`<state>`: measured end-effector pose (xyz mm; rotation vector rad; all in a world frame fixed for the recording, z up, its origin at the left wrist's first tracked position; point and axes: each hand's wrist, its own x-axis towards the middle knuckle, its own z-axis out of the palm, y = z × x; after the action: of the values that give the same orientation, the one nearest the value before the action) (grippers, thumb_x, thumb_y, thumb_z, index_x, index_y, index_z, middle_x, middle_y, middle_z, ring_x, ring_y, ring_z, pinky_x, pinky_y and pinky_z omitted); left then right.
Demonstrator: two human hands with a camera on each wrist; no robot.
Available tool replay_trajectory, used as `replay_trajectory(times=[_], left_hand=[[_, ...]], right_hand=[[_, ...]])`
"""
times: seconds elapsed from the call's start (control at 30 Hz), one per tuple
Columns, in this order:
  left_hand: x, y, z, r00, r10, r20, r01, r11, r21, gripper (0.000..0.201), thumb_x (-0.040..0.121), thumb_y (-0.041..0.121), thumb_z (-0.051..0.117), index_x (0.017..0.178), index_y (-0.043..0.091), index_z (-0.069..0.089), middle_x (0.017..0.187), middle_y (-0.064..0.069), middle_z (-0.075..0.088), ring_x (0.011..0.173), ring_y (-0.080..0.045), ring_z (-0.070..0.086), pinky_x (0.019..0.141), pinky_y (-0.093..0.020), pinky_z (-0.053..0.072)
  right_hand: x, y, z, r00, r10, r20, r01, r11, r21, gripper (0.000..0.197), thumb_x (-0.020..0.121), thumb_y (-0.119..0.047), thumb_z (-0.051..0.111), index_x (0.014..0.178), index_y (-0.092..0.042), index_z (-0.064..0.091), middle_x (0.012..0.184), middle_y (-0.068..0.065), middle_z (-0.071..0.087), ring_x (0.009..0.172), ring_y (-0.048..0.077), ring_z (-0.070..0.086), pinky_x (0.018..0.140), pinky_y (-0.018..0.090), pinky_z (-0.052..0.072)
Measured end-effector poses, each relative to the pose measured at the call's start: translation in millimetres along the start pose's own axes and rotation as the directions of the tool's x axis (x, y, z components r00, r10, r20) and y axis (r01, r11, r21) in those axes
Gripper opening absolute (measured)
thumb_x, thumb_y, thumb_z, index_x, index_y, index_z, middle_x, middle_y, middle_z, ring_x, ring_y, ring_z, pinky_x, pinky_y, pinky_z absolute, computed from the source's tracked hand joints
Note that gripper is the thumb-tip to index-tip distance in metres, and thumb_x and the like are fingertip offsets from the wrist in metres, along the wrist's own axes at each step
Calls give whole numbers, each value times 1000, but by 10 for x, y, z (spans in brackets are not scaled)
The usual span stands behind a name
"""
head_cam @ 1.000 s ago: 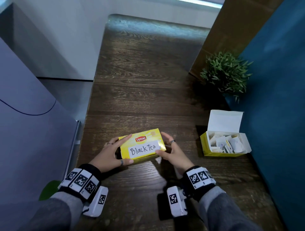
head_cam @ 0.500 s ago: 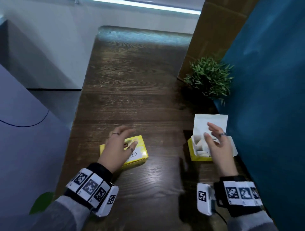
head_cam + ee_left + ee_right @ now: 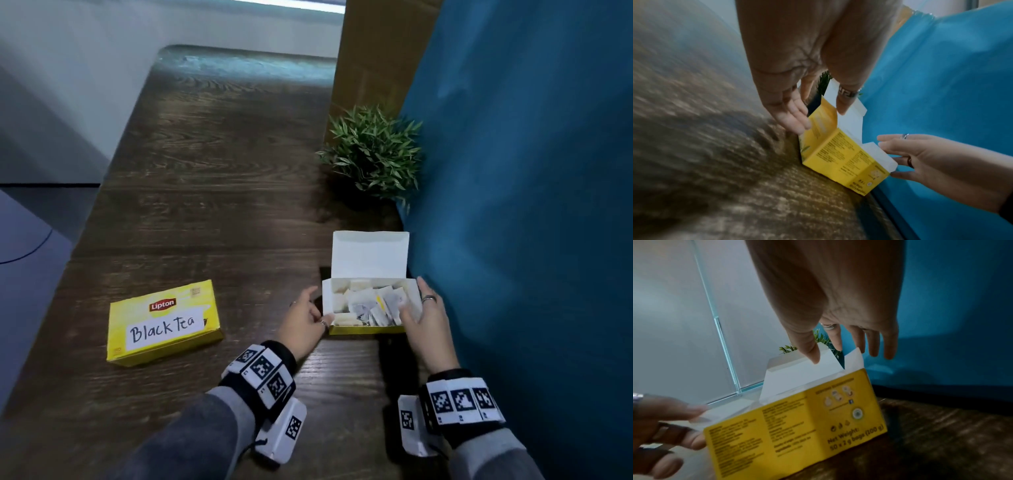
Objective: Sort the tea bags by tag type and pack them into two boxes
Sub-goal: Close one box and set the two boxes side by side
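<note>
A closed yellow Lipton box with a handwritten "Black Tea" label lies flat on the left of the table, and no hand touches it. An open yellow box stands by the teal wall, its white lid raised, with several tea bags loose inside. My left hand touches the open box's left end with straight fingers. My right hand is at its right end, thumb over the front flap and the other fingers spread behind the side flap. Neither hand holds a tea bag.
The dark wooden table runs away from me, with its left edge dropping to the floor. A small green plant stands just behind the open box. A teal wall closes off the right side, with a brown cardboard panel beyond it.
Both hands have let go of the "Black Tea" box. The right hand went to the open box first and the left hand followed; they now flank it.
</note>
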<state>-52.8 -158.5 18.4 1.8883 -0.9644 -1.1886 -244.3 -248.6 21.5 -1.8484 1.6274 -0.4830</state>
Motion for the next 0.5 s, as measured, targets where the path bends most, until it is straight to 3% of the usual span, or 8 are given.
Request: replay_trajectory(times=[0.07, 0.17, 0.23, 0.27, 0.33, 0.4, 0.5], left_hand=[[7, -10, -6, 1000, 23, -16, -23, 999, -25, 48, 91, 9, 55, 135, 16, 40, 75, 4, 47, 70, -12, 49, 74, -36, 47], [7, -92, -146, 998, 23, -58, -24, 1000, -19, 47, 89, 3, 54, 132, 16, 43, 74, 3, 47, 69, -12, 49, 70, -27, 44], [-11, -191, -302, 997, 7, -76, -9, 1000, -29, 55, 86, 2, 57, 135, 19, 40, 75, 0, 53, 72, -13, 52, 72, -25, 42], [-32, -239, -382, 997, -3, -78, 1, 1000, -30, 59, 85, 2, 57, 137, 20, 38, 78, 0, 55, 75, -14, 54, 74, -27, 42], [-66, -320, -523, 996, -42, -76, 40, 999, -29, 56, 86, 3, 57, 137, 20, 38, 93, 2, 62, 88, -15, 60, 84, -29, 45], [-81, -350, -630, 994, -65, -88, 65, 998, 1, 50, 88, 6, 57, 134, 18, 41, 108, 2, 62, 97, -14, 58, 88, -27, 44], [-37, -359, -729, 993, -48, -106, 47, 999, -17, 64, 86, 1, 58, 142, 20, 32, 104, -4, 60, 91, -12, 57, 84, -23, 46]], right_hand=[[10, 5, 37, 1000, -28, 11, 28, 998, 57, 56, 91, -11, 50, 144, -11, 31, 140, 14, 40, 128, 26, 43, 111, 33, 30], [35, 1, 162, 996, -86, 36, 82, 990, 118, 56, 90, -12, 54, 142, -17, 35, 126, 10, 50, 111, 24, 55, 100, 44, 45], [57, -69, 232, 993, -85, 81, 68, 977, 201, 56, 89, -13, 57, 141, -17, 36, 113, 8, 53, 93, 17, 57, 84, 28, 53], [74, -122, 265, 991, -78, 106, 49, 967, 249, 56, 89, -13, 59, 140, -15, 36, 107, 8, 54, 86, 13, 55, 74, 16, 51], [127, -214, 339, 984, -83, 157, 26, 942, 335, 60, 87, -9, 61, 141, -12, 34, 87, 3, 52, 75, 9, 50, 68, 6, 45], [190, -287, 413, 961, -97, 258, -16, 914, 404, 64, 88, -4, 59, 143, -12, 29, 72, -2, 45, 69, 8, 47, 71, 10, 43], [282, -350, 476, 913, -93, 398, -111, 881, 460, 60, 89, 0, 54, 142, -20, 34, 69, 2, 42, 68, 16, 46, 71, 24, 42]])
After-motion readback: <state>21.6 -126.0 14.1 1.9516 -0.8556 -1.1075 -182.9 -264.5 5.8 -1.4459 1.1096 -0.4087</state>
